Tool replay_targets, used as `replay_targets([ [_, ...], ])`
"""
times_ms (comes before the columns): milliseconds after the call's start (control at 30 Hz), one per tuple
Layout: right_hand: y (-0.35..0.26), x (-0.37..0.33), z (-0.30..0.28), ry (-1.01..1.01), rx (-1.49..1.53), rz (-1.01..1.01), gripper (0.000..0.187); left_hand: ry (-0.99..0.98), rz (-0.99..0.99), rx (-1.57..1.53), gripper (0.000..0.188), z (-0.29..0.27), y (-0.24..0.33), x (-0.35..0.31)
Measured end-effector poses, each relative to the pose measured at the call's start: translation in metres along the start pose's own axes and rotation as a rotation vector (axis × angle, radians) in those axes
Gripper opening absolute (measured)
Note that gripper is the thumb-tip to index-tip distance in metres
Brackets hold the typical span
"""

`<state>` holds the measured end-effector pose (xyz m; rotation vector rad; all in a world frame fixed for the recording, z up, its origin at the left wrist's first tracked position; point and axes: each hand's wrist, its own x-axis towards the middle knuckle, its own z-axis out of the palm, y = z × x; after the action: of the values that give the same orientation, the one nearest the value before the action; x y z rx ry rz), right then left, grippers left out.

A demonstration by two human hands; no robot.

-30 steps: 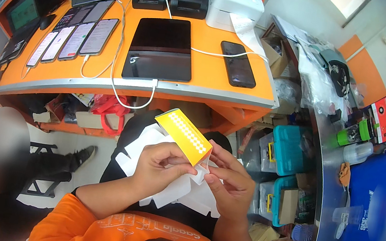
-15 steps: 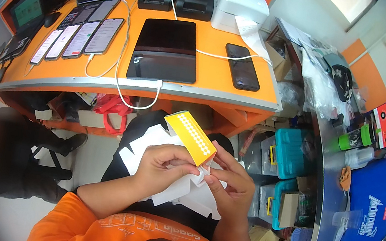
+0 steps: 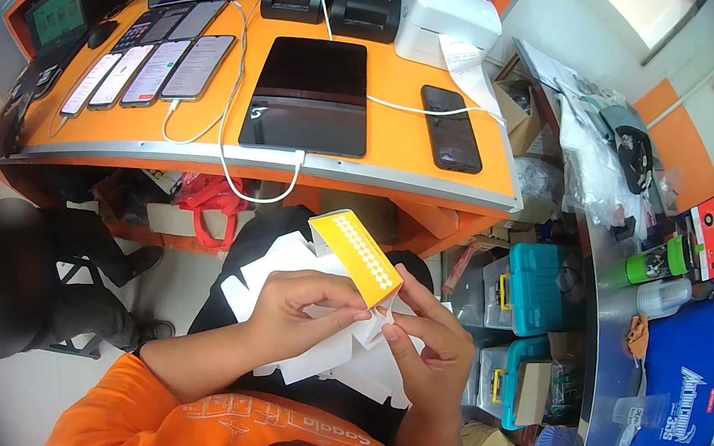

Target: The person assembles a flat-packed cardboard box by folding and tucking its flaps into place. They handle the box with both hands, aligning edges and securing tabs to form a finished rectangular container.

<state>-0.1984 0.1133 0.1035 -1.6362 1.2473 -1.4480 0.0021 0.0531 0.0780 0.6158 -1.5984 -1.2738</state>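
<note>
Above my lap, a yellow carton (image 3: 356, 257) with a row of white diamonds is tilted, its lower end between my two hands. My left hand (image 3: 305, 308) is closed, thumb and fingers pinching the carton's near left corner. With my right hand (image 3: 430, 337) I hold a white flap (image 3: 381, 318) at that end, thumb and fingertips closed on it, while a forefinger rests along the carton's edge. Several unfolded white cardboard blanks (image 3: 309, 359) lie spread over my lap under both hands. Part of the carton's near end is hidden by my fingers.
On the orange desk (image 3: 391, 150) ahead are a tablet (image 3: 311, 96), several phones, a white label printer (image 3: 448, 17) and black printers. A white cable hangs over its front edge. To the right are teal-lidded boxes (image 3: 541, 287) and a blue cooler (image 3: 692, 393). Another person sits at left.
My hands and the carton keep nearly the same pose. The person at left has shifted, and the whole view has moved slightly.
</note>
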Motion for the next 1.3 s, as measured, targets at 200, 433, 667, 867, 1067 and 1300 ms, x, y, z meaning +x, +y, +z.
replay_targets([
  [200, -0.003, -0.002, 0.007, 0.061, -0.037, -0.007, 0.02, 0.03, 0.049, -0.002, 0.011, 0.005, -0.004, 0.0],
  [433, -0.002, -0.004, 0.03, 0.232, -0.22, -0.148, 0.021, 0.176, -0.01, -0.189, 0.011, 0.019, -0.005, -0.005],
  [667, -0.003, -0.002, 0.029, 0.234, -0.324, -0.201, 0.021, 0.148, 0.091, -0.098, 0.012, 0.017, -0.009, -0.007],
  [867, -0.001, -0.003, 0.031, 0.256, -0.219, -0.169, 0.019, 0.143, 0.08, -0.113, 0.012, 0.018, -0.01, -0.009],
  [1067, 0.002, -0.005, 0.028, 0.233, -0.161, -0.149, 0.019, 0.127, 0.074, -0.115, 0.013, 0.018, -0.009, -0.008],
  [1300, 0.002, -0.004, 0.03, 0.294, -0.026, -0.096, 0.018, 0.21, -0.005, -0.192, 0.012, 0.02, -0.008, -0.009],
])
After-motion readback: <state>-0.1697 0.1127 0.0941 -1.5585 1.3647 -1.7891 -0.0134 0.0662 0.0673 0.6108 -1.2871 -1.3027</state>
